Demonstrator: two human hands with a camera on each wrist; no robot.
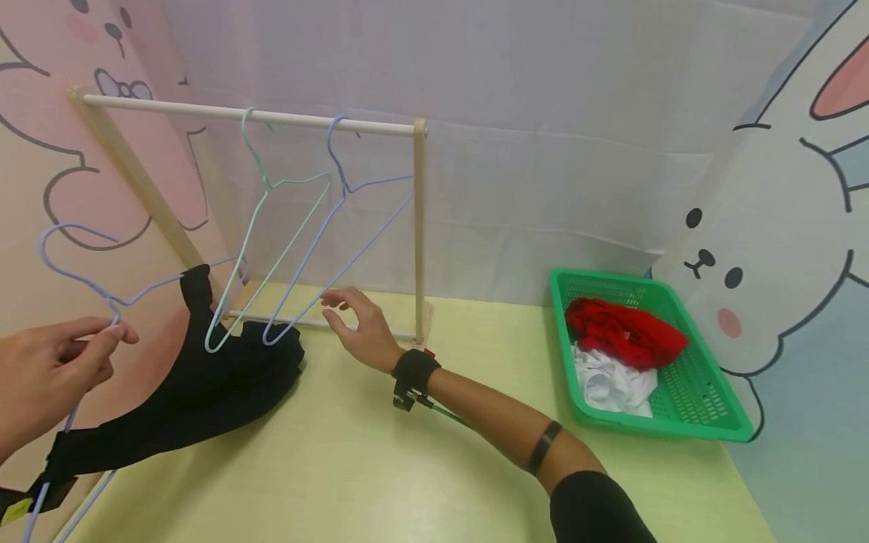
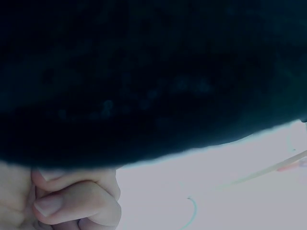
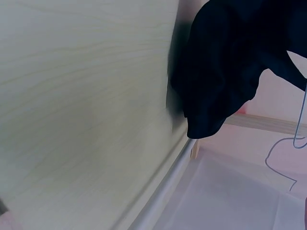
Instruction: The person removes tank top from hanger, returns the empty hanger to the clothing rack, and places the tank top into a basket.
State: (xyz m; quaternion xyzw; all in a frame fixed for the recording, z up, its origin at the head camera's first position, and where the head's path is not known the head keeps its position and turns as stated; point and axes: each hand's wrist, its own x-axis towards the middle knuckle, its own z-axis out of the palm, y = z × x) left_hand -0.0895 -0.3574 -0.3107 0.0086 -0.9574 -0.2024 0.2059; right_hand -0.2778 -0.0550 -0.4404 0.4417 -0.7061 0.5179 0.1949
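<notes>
My left hand pinches a lavender wire hanger just beneath its hook, at the left of the head view. A black sleeveless garment hangs by its straps from that hanger, and its far end sags close over the table. In the left wrist view the dark cloth covers most of the picture above my curled fingers. My right hand is by the rack's lower bar, fingers loosely bent with nothing between them. The black garment also shows in the right wrist view.
A wooden rack carries a mint hanger and a periwinkle hanger, both bare. At the right of the table stands a green basket with red cloth and white cloth. Walls with cartoon prints enclose the table.
</notes>
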